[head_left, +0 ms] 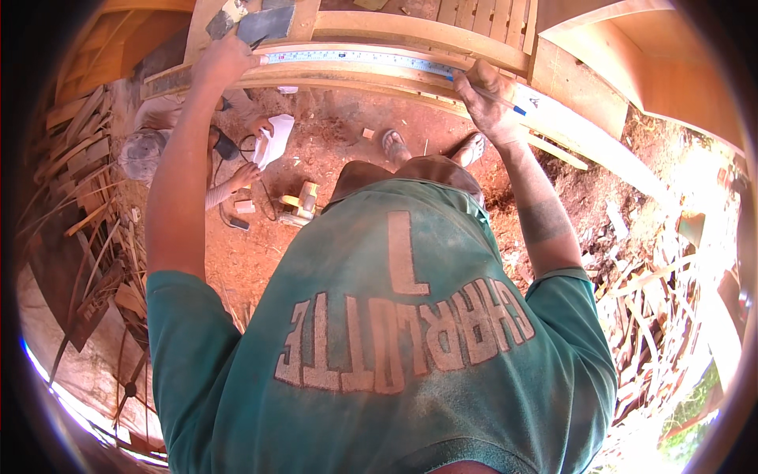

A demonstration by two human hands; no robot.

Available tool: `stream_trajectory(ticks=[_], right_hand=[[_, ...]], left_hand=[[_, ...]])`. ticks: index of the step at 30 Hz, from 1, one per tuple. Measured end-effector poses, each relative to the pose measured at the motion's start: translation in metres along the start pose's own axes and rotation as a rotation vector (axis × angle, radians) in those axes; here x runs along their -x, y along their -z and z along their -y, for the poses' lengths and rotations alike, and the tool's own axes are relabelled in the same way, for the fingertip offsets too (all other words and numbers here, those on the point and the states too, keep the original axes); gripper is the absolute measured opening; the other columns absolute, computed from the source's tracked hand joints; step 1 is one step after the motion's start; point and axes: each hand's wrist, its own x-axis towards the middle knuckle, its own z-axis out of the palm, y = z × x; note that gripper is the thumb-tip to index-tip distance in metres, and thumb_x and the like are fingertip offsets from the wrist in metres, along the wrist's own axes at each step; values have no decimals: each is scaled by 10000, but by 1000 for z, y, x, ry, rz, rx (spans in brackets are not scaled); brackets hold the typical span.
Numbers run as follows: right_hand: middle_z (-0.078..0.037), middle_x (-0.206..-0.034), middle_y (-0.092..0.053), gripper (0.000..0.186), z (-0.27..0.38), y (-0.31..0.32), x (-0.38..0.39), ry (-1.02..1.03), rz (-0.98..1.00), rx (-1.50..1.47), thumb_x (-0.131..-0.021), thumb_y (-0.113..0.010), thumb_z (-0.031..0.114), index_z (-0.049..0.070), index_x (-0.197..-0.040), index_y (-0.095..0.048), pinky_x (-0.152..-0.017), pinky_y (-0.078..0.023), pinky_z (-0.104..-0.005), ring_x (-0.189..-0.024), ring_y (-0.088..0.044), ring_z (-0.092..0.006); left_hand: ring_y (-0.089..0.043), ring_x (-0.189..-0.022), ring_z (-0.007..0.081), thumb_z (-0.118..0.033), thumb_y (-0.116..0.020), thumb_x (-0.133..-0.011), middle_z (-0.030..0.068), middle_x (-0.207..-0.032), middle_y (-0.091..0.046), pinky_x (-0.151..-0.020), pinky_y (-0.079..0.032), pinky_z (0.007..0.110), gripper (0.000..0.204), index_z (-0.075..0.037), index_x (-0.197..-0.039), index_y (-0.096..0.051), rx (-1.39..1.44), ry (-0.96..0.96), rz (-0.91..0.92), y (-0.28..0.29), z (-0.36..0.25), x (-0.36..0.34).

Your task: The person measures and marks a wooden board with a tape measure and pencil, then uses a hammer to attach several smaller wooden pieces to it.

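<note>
Wooden plank (379, 75) carries a tape measure (355, 57) pinned by the left hand (225, 59); right hand's (485, 99) grip pinches a pencil (497, 101).

Open-air carpentry workshop: pale planed timber frame (410, 31) on bench, heaped offcut wood strips (79, 158), sawdust-strewn red dirt floor (339, 150), yellow handheld power tool (300, 205) lying there.

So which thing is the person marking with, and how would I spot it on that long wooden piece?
Start at the long pale wooden plank across the top, with a yellow-white measuring tape stretched along it. Follow the tape to its right end, where the right hand grips a thin pencil with a blue end. Nothing else there is so slim.
</note>
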Motion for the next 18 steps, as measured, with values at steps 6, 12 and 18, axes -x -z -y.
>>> stream_trajectory(ticks=[6,12,18], right_hand=[[-77,-687,-683,281,-2,-1,-2,-99,21,-157,-927,-737,224,49,-787,-567,-571,-504,-303,-595,-607,-108],[-8,-731,-669,201,43,-6,-26,-189,-17,-396,-930,-769,190,39,-915,-638,-607,-465,-236,-651,-554,-50],[-52,-754,-703,169,81,-77,-57,-54,91,-369,-887,-747,157,37,-947,-643,-664,-528,-288,-692,-643,-104]], left_hand=[[-704,-995,398,-545,-748,-825,194,-1040,-742,-856,-549,526,478,-111,-1023,-780,-8,-67,-41,-3,7,0],[-716,-964,392,-502,-742,-834,182,-1014,-749,-846,-553,522,434,-105,-1006,-782,19,-41,-43,-9,6,-4],[-706,-917,389,-506,-714,-849,186,-944,-738,-834,-555,494,449,-83,-982,-785,-3,-148,-97,-2,-1,5]])
